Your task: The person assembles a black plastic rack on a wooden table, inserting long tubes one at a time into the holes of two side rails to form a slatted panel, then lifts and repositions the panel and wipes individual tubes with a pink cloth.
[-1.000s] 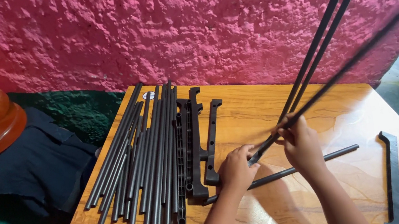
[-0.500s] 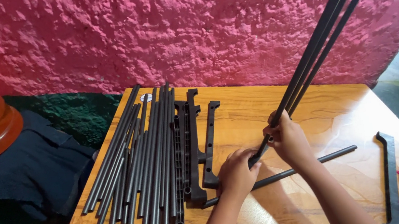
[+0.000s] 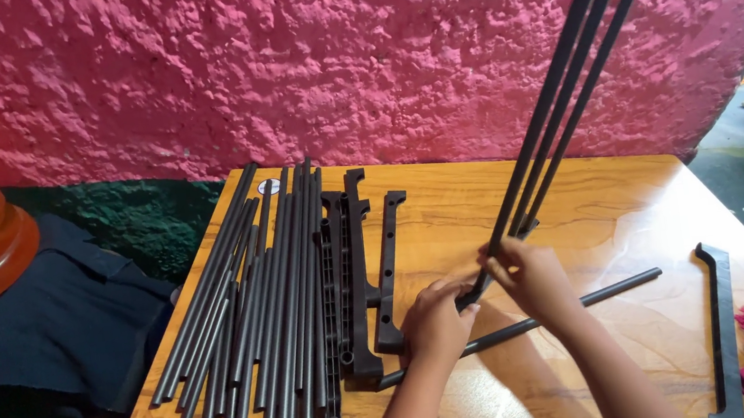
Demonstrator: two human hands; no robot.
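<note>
Both hands clamped the bundle of long black rods (image 3: 567, 87) mid-table: left hand (image 3: 435, 325) gripped its base, right hand (image 3: 534, 279) held just above.

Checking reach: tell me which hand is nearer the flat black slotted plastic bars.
Left. The left hand sits just beside the flat black slotted plastic bars; the right hand is farther off, gripping the raised black rods.
</note>
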